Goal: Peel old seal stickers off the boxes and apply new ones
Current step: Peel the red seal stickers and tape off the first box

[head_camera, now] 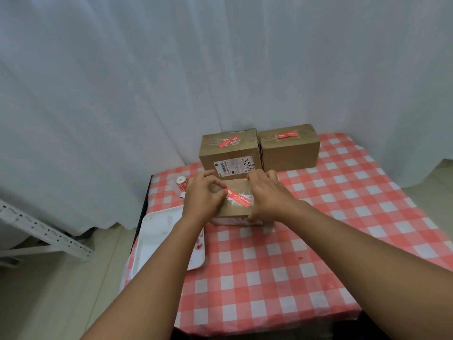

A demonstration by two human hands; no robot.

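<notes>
A small cardboard box [235, 209] lies on the checked tablecloth in front of me, with a red seal sticker [239, 198] across its top. My left hand [202, 196] pinches the sticker's left end, which is lifted off the box. My right hand [267, 195] holds the box's right side, thumb at the front edge. Behind stand two larger boxes: the left box [229, 153] and the right box [289, 148], each with a red sticker on top. A roll of stickers [182, 183] lies left of my left hand.
A white tray [157, 239] with a few red sticker scraps sits at the table's left edge, partly under my left forearm. The red-and-white tablecloth [282, 266] covers the table. A white curtain hangs behind. A metal rack frame [44, 231] stands on the floor to the left.
</notes>
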